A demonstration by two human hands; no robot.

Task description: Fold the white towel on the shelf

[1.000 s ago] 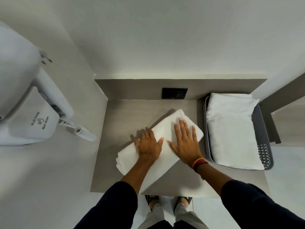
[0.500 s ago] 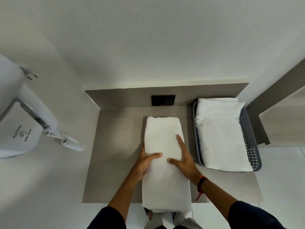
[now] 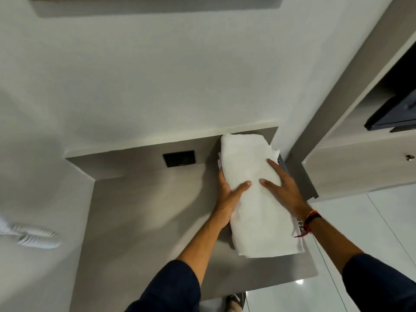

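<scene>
The white towel (image 3: pixel 252 190), folded into a long thick bundle, is held over the right end of the grey shelf (image 3: pixel 144 212), above the spot where the basket stood. My left hand (image 3: pixel 229 194) grips its left edge, thumb on top and fingers underneath. My right hand (image 3: pixel 283 188) clasps the right side, fingers spread over the top. The grey basket (image 3: pixel 281 162) is almost fully hidden under the bundle; only a sliver of its rim shows at the right.
A black wall socket (image 3: pixel 179 158) sits in the shelf's back panel. A white coiled cord (image 3: pixel 36 237) hangs at the left. A cabinet (image 3: pixel 360 163) with a dark box in its open niche stands to the right. The wall rises behind.
Both hands lifted the folded towel off the middle of the shelf and carried it right, over the basket. The camera view tilted up and shifted.
</scene>
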